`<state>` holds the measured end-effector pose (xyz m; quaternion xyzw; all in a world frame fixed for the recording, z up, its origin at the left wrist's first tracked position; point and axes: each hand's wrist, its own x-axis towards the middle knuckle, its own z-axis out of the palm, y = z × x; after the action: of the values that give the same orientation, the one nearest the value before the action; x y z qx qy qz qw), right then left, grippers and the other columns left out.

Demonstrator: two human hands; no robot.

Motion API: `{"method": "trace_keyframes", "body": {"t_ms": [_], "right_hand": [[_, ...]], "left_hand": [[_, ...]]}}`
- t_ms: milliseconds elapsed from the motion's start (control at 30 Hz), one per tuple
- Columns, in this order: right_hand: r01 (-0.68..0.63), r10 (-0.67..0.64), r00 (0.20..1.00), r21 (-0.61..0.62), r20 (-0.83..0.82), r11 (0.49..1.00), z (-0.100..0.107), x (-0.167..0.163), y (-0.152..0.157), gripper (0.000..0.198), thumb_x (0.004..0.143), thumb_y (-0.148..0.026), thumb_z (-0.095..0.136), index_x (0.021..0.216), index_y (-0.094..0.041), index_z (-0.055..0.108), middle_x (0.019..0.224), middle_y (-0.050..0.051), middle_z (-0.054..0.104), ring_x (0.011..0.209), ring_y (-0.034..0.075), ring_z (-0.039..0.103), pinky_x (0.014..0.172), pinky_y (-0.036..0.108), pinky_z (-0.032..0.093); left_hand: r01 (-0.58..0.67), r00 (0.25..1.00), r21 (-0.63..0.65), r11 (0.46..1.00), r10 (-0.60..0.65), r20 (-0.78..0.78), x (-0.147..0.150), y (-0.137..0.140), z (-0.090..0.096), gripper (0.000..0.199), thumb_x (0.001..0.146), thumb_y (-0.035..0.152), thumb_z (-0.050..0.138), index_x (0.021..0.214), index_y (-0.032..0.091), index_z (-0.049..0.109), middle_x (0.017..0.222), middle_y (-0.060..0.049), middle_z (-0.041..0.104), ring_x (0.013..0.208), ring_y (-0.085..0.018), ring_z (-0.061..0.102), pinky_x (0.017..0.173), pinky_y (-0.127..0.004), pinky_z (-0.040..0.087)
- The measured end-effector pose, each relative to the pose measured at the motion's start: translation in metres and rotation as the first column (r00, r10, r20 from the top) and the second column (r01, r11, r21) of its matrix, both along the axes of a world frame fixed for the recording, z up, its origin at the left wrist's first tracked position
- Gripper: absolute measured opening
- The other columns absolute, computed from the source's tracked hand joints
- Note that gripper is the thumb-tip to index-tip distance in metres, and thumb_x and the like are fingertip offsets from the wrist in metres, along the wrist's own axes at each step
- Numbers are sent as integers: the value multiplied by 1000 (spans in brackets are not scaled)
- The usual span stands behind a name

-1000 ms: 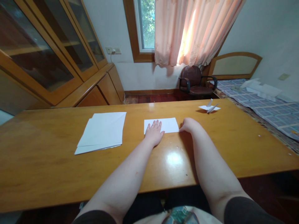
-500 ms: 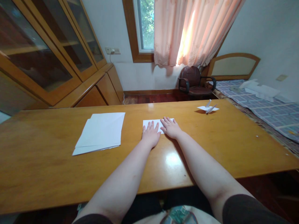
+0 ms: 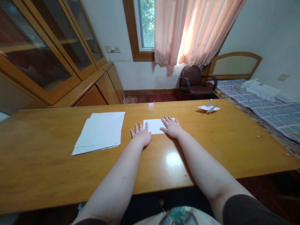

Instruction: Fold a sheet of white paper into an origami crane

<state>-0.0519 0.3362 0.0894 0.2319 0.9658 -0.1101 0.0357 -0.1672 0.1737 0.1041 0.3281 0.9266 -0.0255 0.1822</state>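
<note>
A small white rectangle of paper (image 3: 156, 126) lies flat on the wooden table (image 3: 93, 175) in front of me. My right hand (image 3: 172, 127) rests over the paper's right end with its fingers spread. At the paper's left edge, my left hand (image 3: 141, 134) lies with fingers apart, mostly on the bare wood; its thumb side overlaps the paper's lower left corner. Neither hand grips anything. Part of the paper's right end is hidden under my right hand.
Larger white sheets (image 3: 100, 129) lie stacked to the left. A folded paper crane (image 3: 208, 107) stands at the far right of the table. Beyond the table are a brown armchair (image 3: 193, 79), a bed (image 3: 262, 97) and a glass-fronted cabinet (image 3: 70, 90).
My left hand has slid left across the paper to its left edge, uncovering its middle. My right hand has stayed almost where it was.
</note>
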Motion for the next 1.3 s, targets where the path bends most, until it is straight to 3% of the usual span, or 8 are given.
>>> {"method": "trace_keyframes", "body": {"t_ms": [233,400,500,600,700,833,1067,1300], "right_hand": [[31,-31,999,9,11,999,0,0,2,78,84,-69,30,147,-25,20,155,8,12,142,28,9,111,51,7],[29,-29,999,18,13,999,-1,0,3,78,84,-69,31,147,-25,20,155,8,13,142,28,9,111,51,8],[26,-25,1000,34,-19,999,-3,1,2,76,85,-68,31,147,-25,22,154,8,16,141,28,11,111,51,9],[20,-18,998,30,-67,999,-4,2,0,72,86,-65,33,145,-24,26,153,8,20,140,29,15,110,52,11],[47,-41,985,30,-167,998,-3,2,3,66,87,-59,40,141,-21,37,150,11,29,138,30,21,109,53,14],[187,-152,892,41,-426,982,3,3,12,43,89,-36,45,126,-15,53,129,14,54,120,25,45,104,41,29],[-159,135,930,-42,-343,986,10,5,-1,26,85,-19,47,99,-21,69,95,6,66,91,17,58,85,27,40],[-144,134,967,-32,-216,989,20,4,-11,26,87,-34,51,105,-26,68,100,5,62,95,17,56,86,28,38]], "left_hand": [[-32,999,-104,994,33,2,-25,-22,14,68,88,46,31,149,26,8,155,-9,-3,140,-35,1,109,-62,8],[-76,984,-106,992,57,-168,-28,-24,21,71,84,32,43,148,24,15,155,-9,4,140,-35,3,111,-57,11],[103,958,15,995,-95,-272,-8,-17,22,65,86,31,37,148,20,20,155,-10,7,141,-34,0,112,-56,6],[378,921,29,925,-373,-109,21,-10,19,68,86,46,38,147,20,21,155,-8,5,142,-31,-1,113,-52,7],[408,913,-4,913,-408,18,39,-5,9,77,86,53,35,149,15,12,155,-9,2,142,-28,1,114,-50,8],[374,927,73,925,-370,-60,35,2,-5,87,83,67,26,149,13,9,155,-10,0,142,-29,-2,113,-52,3],[311,946,165,936,-287,-152,23,13,-20,93,79,73,24,148,12,10,155,-13,3,143,-29,1,113,-51,6],[318,946,190,929,-297,-132,25,14,-18,86,80,74,23,148,23,14,156,-11,5,142,-32,1,112,-53,6]]}}
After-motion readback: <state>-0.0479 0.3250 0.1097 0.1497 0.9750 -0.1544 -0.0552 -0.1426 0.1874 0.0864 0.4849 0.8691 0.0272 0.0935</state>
